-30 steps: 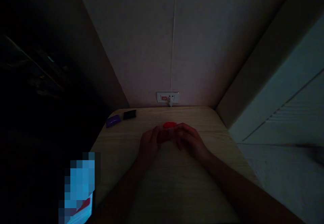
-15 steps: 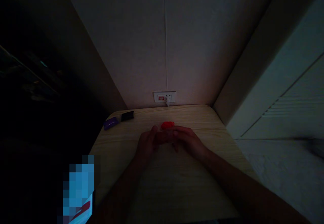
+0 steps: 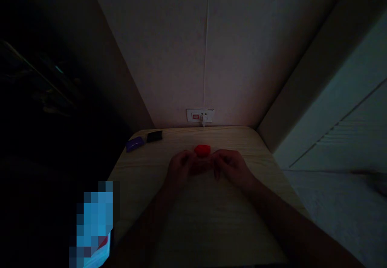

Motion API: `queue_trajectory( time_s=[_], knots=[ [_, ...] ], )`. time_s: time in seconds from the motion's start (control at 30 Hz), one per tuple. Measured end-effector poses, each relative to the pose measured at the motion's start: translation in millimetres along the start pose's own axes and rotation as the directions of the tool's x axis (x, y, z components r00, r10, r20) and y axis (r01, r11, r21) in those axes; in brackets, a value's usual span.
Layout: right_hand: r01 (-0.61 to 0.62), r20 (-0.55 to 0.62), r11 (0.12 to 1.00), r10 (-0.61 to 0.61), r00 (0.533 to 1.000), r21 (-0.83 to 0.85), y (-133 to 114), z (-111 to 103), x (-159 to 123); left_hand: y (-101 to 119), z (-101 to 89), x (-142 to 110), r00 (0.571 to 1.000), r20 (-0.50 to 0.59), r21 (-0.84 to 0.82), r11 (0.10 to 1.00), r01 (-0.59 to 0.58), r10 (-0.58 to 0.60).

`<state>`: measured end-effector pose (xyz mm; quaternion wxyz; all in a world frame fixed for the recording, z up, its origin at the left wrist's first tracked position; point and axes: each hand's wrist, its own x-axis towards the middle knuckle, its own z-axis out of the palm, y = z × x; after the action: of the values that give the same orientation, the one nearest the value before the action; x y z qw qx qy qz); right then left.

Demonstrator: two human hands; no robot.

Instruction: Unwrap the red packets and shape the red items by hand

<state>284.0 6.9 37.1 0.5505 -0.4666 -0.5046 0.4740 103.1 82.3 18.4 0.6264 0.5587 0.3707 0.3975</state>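
In dim light my left hand [image 3: 179, 168] and my right hand [image 3: 232, 167] face each other above the wooden tabletop [image 3: 193, 219]. Between them stretches a dark reddish, thin-looking strip [image 3: 200, 168], perhaps see-through; its kind is unclear. Both hands are closed, fingertips pinching its two ends. Just behind the strip lies a bright red rounded lump [image 3: 202, 150], close to my left fingertips. Whether the lump touches the strip I cannot tell.
A purple packet [image 3: 134, 144] and a black flat piece [image 3: 154, 136] lie at the back left of the tabletop. A wall socket [image 3: 200, 116] with a plug sits behind the table's far edge. A lit, blurred-out screen [image 3: 98, 219] glows at lower left.
My hands have moved slightly apart, and my right fingers have curled into a pinch. More of the red lump shows. The view has shifted a little.
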Motion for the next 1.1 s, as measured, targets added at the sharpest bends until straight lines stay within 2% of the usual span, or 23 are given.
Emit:
queue_trajectory(
  time_s=[0.07, 0.17, 0.2, 0.27, 0.37, 0.43, 0.5, 0.57, 0.63, 0.7, 0.73, 0.8, 0.87, 0.93, 1.0, 1.1],
  knots=[
    [0.027, -0.048, 0.994, -0.033, 0.998, -0.106, 0, 1, -1, 1, 0.0, -5, 0.995, 0.050, 0.043, 0.995, -0.093, 0.091],
    [0.021, -0.074, 0.979, -0.037, 0.997, -0.204, 3, 2, -2, 3, 1.9, -14, 0.927, 0.296, 0.214, 0.929, -0.301, 0.232],
    [0.023, -0.081, 0.969, -0.044, 0.996, -0.248, 5, 3, -3, 3, 3.2, -16, 0.906, 0.353, 0.289, 0.894, -0.342, 0.233],
    [0.048, -0.082, 0.929, -0.083, 0.993, -0.366, 6, 3, -4, 4, 5.7, -19, 0.901, 0.392, 0.416, 0.838, -0.354, 0.186],
    [0.116, -0.038, 0.851, -0.157, 0.987, -0.512, 4, 2, -6, 7, 7.2, -20, 0.919, 0.379, 0.521, 0.795, -0.311, 0.111],
    [0.150, -0.014, 0.825, -0.187, 0.982, -0.545, 1, 2, -6, 10, 6.5, -20, 0.926, 0.367, 0.544, 0.786, -0.293, 0.091],
    [0.155, -0.040, 0.817, -0.213, 0.976, -0.556, -1, 1, -5, 12, 6.3, -21, 0.935, 0.342, 0.538, 0.798, -0.273, 0.090],
    [0.121, -0.137, 0.851, -0.220, 0.966, -0.512, -3, -3, -3, 13, 7.4, -23, 0.950, 0.305, 0.462, 0.862, -0.209, 0.067],
    [0.071, -0.249, 0.921, -0.177, 0.952, -0.382, -3, -8, 1, 13, 9.4, -24, 0.968, 0.249, 0.293, 0.951, -0.100, 0.025],
    [0.039, -0.260, 0.970, -0.103, 0.960, -0.240, -2, -10, 3, 11, 11.2, -21, 0.985, 0.169, 0.086, 0.996, 0.004, -0.019],
    [0.024, -0.213, 0.981, -0.066, 0.975, -0.193, -1, -10, 3, 10, 11.6, -19, 0.992, 0.125, -0.001, 1.000, 0.028, -0.028],
    [-0.003, -0.049, 0.986, -0.006, 0.999, -0.169, 1, -5, 2, 6, 11.3, -12, 0.997, 0.072, -0.109, 0.993, 0.039, -0.031],
    [-0.025, 0.128, 0.984, 0.048, 0.991, -0.179, 2, 4, -2, 2, 10.3, -6, 0.998, 0.023, -0.163, 0.985, 0.059, -0.056],
    [-0.022, 0.237, 0.986, 0.061, 0.970, -0.164, 1, 14, -7, 0, 9.7, -5, 0.997, 0.000, -0.161, 0.984, 0.071, -0.072],
    [-0.026, 0.272, 0.992, 0.060, 0.961, -0.126, 1, 21, -10, -1, 10.1, -6, 0.997, -0.012, -0.121, 0.990, 0.070, -0.072],
    [-0.088, 0.251, 0.991, 0.112, 0.962, -0.103, 3, 24, -12, 0, 11.8, -10, 0.997, -0.024, -0.066, 0.995, 0.069, -0.071]
  ],
)
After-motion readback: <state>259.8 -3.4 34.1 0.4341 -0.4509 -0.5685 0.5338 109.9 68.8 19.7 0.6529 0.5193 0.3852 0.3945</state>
